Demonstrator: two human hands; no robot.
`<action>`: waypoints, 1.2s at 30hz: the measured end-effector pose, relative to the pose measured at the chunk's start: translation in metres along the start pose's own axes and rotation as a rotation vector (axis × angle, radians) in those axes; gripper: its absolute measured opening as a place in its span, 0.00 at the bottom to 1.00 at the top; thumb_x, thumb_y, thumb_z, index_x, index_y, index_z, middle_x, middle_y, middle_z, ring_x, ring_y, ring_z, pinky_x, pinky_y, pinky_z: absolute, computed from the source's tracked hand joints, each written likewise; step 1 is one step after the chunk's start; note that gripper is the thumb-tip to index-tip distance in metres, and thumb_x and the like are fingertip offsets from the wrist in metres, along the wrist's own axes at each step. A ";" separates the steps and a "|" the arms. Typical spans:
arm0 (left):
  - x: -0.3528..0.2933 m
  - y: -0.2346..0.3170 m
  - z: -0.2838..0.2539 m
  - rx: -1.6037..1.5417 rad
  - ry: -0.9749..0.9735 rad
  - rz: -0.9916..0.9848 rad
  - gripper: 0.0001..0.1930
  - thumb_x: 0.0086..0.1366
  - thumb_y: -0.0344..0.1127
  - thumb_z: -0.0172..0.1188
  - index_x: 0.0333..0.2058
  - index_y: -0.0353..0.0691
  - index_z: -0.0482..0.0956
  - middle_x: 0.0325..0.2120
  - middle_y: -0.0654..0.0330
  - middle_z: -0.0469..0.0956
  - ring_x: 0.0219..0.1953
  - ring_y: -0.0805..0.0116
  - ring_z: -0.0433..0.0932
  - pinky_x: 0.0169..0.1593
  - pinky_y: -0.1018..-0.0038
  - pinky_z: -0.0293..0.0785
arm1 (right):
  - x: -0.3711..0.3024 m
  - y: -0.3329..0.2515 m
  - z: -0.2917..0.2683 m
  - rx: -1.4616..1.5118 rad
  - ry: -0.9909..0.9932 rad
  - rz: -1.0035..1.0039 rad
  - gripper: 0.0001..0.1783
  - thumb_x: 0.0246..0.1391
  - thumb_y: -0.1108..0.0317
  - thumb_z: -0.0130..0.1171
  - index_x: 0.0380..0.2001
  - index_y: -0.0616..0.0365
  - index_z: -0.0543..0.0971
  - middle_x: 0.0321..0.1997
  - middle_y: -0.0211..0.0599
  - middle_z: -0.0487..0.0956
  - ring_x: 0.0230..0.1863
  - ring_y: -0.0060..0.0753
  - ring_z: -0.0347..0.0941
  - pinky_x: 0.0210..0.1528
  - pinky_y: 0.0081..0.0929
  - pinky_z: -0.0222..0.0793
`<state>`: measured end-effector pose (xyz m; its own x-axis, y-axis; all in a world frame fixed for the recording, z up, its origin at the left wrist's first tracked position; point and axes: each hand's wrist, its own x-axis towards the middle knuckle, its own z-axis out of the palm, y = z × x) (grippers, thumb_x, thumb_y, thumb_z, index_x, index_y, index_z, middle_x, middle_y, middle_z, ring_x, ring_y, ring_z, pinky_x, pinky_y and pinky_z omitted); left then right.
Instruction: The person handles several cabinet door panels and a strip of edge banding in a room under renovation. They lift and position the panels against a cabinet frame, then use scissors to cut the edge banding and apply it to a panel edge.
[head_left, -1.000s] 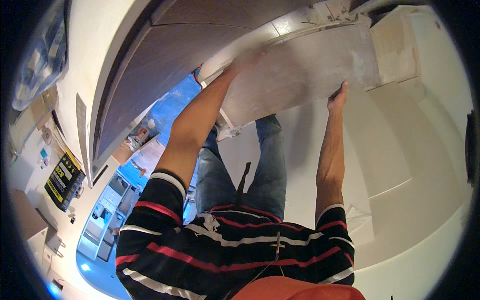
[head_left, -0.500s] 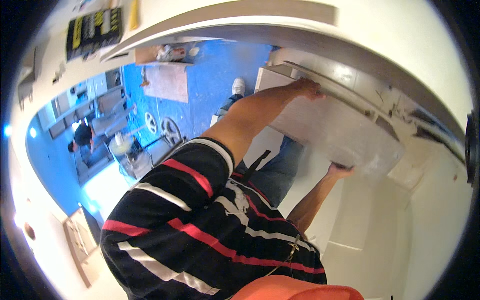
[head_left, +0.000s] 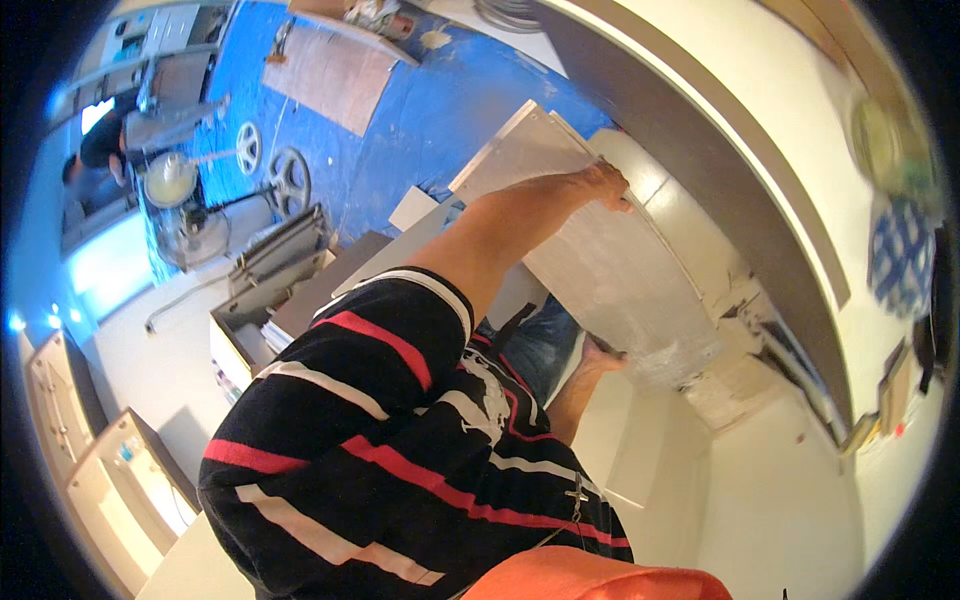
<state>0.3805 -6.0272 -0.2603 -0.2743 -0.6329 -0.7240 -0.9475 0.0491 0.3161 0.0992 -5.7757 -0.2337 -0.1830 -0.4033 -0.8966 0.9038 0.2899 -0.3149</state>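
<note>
A long, pale wooden panel [head_left: 620,265] slants across the space before me, its far left end over the blue floor covering. My left hand [head_left: 605,187] is closed over its upper edge near that end, fingers curled over the rim. Lower down, my right hand [head_left: 602,357] grips the panel's lower edge; some of its fingers are hidden, and a dark patch shows beside them. Pale debris and rough patches [head_left: 715,370] lie about the panel's lower right end.
A dark-edged counter [head_left: 690,130] runs along the right. Blue sheeting [head_left: 400,130] covers the floor, with a wooden board [head_left: 330,75] on it. Drawers [head_left: 130,480] stand lower left. Wheeled equipment [head_left: 190,205] and another person [head_left: 105,140] are at far left.
My view has turned, so the counter slants more steeply and more drawers show at left. The panel is more steeply tilted in the picture. Both hands still grip it.
</note>
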 end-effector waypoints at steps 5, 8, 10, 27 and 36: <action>-0.102 -0.120 -0.038 -0.076 -0.007 -0.032 0.36 0.62 0.71 0.48 0.47 0.43 0.83 0.47 0.56 0.82 0.53 0.53 0.77 0.58 0.51 0.65 | -0.064 0.091 0.047 -0.112 -0.045 0.014 0.41 0.41 0.44 0.53 0.60 0.53 0.71 0.63 0.47 0.70 0.65 0.57 0.63 0.64 0.62 0.59; -0.154 -0.182 -0.049 -0.117 0.053 -0.058 0.36 0.61 0.71 0.48 0.47 0.45 0.84 0.47 0.56 0.82 0.54 0.55 0.77 0.57 0.52 0.65 | -0.087 0.134 0.074 -0.161 -0.073 0.030 0.42 0.40 0.44 0.53 0.59 0.52 0.71 0.64 0.48 0.69 0.66 0.57 0.63 0.64 0.64 0.58; -0.183 -0.227 -0.053 -0.152 0.100 -0.096 0.34 0.62 0.70 0.49 0.48 0.47 0.83 0.48 0.57 0.81 0.57 0.54 0.75 0.60 0.50 0.63 | -0.098 0.168 0.093 -0.166 -0.091 0.037 0.42 0.39 0.44 0.53 0.59 0.52 0.71 0.64 0.48 0.69 0.66 0.57 0.62 0.64 0.65 0.57; -0.330 -0.465 -0.024 -0.371 0.018 -0.298 0.38 0.62 0.74 0.44 0.49 0.46 0.82 0.49 0.52 0.80 0.56 0.49 0.75 0.57 0.48 0.69 | -0.147 0.347 0.194 -0.129 0.196 0.164 0.38 0.35 0.47 0.62 0.51 0.54 0.74 0.54 0.44 0.76 0.57 0.50 0.71 0.59 0.50 0.68; -0.336 -0.450 -0.066 -0.274 0.196 -0.278 0.37 0.61 0.71 0.48 0.48 0.42 0.81 0.47 0.51 0.80 0.55 0.47 0.75 0.57 0.48 0.68 | -0.119 0.347 0.190 -0.215 0.106 0.149 0.40 0.39 0.44 0.53 0.56 0.55 0.72 0.60 0.46 0.73 0.61 0.54 0.68 0.63 0.55 0.63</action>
<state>0.9100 -5.8876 -0.1190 0.0462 -0.7291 -0.6828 -0.8951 -0.3336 0.2957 0.5079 -5.7923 -0.1774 -0.1044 -0.2528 -0.9619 0.8228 0.5213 -0.2263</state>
